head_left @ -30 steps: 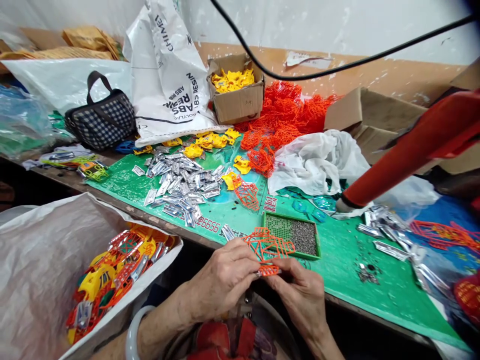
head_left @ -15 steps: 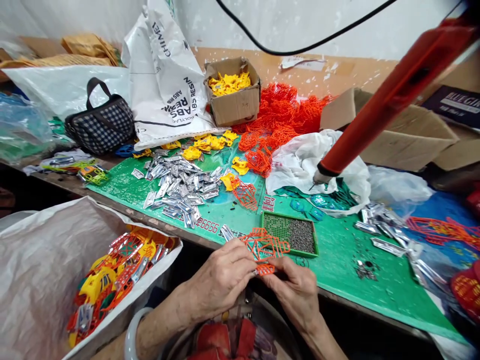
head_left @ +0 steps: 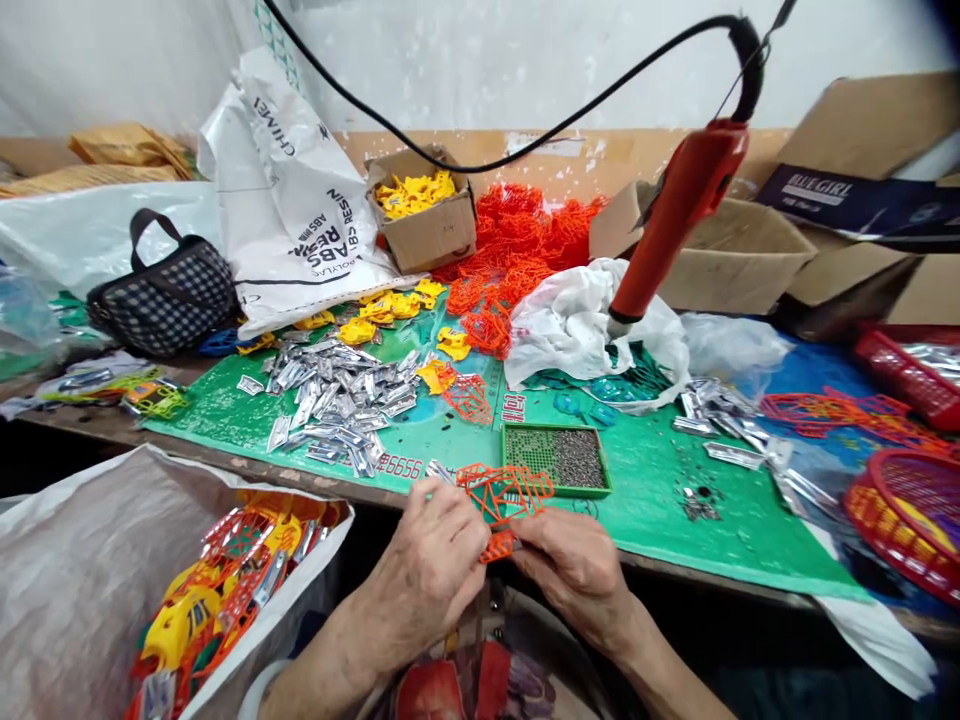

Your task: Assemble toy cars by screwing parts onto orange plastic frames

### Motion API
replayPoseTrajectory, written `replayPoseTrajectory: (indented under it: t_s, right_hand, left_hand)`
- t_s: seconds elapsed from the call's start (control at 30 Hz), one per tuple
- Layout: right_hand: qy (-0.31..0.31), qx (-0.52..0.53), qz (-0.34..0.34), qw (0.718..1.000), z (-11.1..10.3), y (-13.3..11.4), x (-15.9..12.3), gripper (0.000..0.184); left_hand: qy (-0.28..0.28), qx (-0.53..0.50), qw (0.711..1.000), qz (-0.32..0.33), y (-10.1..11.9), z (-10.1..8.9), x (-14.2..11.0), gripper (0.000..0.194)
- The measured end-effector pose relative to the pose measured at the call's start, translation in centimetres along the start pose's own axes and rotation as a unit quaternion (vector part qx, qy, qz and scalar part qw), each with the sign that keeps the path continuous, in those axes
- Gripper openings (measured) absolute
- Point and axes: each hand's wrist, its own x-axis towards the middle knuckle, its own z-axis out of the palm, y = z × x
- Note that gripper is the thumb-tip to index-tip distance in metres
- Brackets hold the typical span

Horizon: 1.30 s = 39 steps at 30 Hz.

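Note:
Between both hands, at the table's front edge, is an orange plastic lattice frame (head_left: 504, 492) with a green piece showing inside it. My left hand (head_left: 435, 548) is closed on the frame's left side, and a silver part sticks up beyond its fingers. My right hand (head_left: 574, 565) pinches the lower right part of the same frame. Just behind the hands lies a green tray (head_left: 556, 460) holding many small dark metal pieces. A pile of silver parts (head_left: 337, 395) lies on the green table (head_left: 442, 440) to the left.
An orange-red electric screwdriver (head_left: 679, 215) hangs from a cable over a white plastic bag (head_left: 562, 320). An open white sack (head_left: 82, 570) of yellow and orange parts stands at lower left. At the back are a carton (head_left: 427, 235) and orange lattice pieces (head_left: 517, 240). Red baskets (head_left: 892, 520) stand right.
The camera view has turned to the right, so the table's things appear further left. The hanging screwdriver now shows whole and more upright. Both hands still hold the orange frame.

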Motion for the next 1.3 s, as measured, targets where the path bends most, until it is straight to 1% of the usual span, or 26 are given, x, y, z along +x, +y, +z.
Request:
replayPoseTrajectory:
  t_s: [0.07,0.17,0.3,0.37,0.47,0.53,0.6,0.67,0.73,0.8,0.87,0.97,1.03,1.07,1.1,1.13,1.17,1.2,1.23,1.3]
  right_hand:
    - [0.013,0.007,-0.014,1.0,0.1,0.0,-0.4,0.006]
    - [0.047,0.022,-0.033,0.998,0.1,-0.2,-1.1,0.01]
    - [0.08,0.042,-0.046,0.995,0.0,-1.0,-1.3,0.018]
    - [0.097,0.024,-0.047,0.994,-0.2,-1.5,-1.3,0.022]
    - [0.131,-0.021,-0.029,0.991,-0.5,-2.1,-1.2,0.033]
    - [0.142,-0.025,-0.015,0.989,-0.5,-2.3,-1.4,0.04]
    - [0.147,0.011,0.019,0.989,-0.5,-2.2,-1.8,0.043]
    - [0.132,0.083,0.087,0.984,-0.5,-1.9,-2.3,0.043]
    - [0.101,0.173,0.161,0.966,-0.6,-1.4,-2.8,0.041]
    - [0.076,0.242,0.224,0.941,-0.5,-0.8,-3.2,0.037]
    - [0.079,0.281,0.279,0.915,-0.4,-0.4,-3.5,0.033]
    - [0.118,0.33,0.356,0.866,0.2,-0.7,-3.7,0.032]
    - [0.15,0.363,0.403,0.827,0.8,-1.3,-3.7,0.034]
    - [0.161,0.374,0.422,0.811,1.2,-1.5,-3.6,0.036]
    - [0.166,0.379,0.434,0.8,1.5,-1.7,-3.4,0.037]
    - [0.165,0.378,0.441,0.797,1.8,-1.7,-3.2,0.039]
    - [0.159,0.372,0.443,0.8,1.9,-1.6,-3.0,0.04]
    - [0.147,0.367,0.437,0.808,1.9,-1.4,-2.7,0.042]
    - [0.133,0.36,0.425,0.82,1.5,-1.1,-2.4,0.045]
    - [0.118,0.332,0.393,0.849,-0.1,-0.1,-1.5,0.052]
  left_hand:
    - [-0.018,-0.011,1.0,0.007,0.3,0.3,-0.3,0.018]
    - [-0.036,-0.02,0.999,0.026,0.7,0.4,-0.6,0.031]
    - [-0.019,-0.027,0.997,0.073,1.2,0.0,-0.6,0.037]
    - [-0.01,-0.035,0.996,0.08,1.4,-0.2,-0.5,0.04]
    - [-0.002,-0.06,0.995,0.085,1.5,-0.5,-0.3,0.046]
    - [0.002,-0.078,0.994,0.082,1.6,-0.4,-0.3,0.049]
    - [-0.005,-0.105,0.992,0.069,1.8,-0.3,-0.3,0.046]
    - [-0.026,-0.137,0.989,0.047,2.1,0.1,-0.4,0.039]
    - [-0.046,-0.175,0.983,0.023,2.3,0.5,-0.4,0.031]
    - [-0.051,-0.228,0.972,-0.012,2.4,1.0,-0.2,0.018]
    - [-0.051,-0.295,0.952,-0.061,2.5,1.4,0.0,0.006]
    - [-0.053,-0.381,0.915,-0.123,2.6,1.7,0.6,0.013]
    - [-0.038,-0.419,0.896,-0.141,2.7,1.7,1.1,0.015]
    - [-0.03,-0.438,0.886,-0.151,2.7,1.6,1.3,0.015]
    - [-0.023,-0.46,0.873,-0.164,2.7,1.6,1.4,0.015]
    - [-0.019,-0.485,0.855,-0.181,2.7,1.5,1.5,0.014]
    - [-0.017,-0.515,0.832,-0.205,2.7,1.5,1.6,0.012]
    - [-0.012,-0.549,0.802,-0.235,2.6,1.5,1.6,0.011]
    - [-0.002,-0.583,0.766,-0.271,2.6,1.6,1.6,0.01]
    - [0.03,-0.647,0.677,-0.35,2.2,1.9,1.4,0.01]
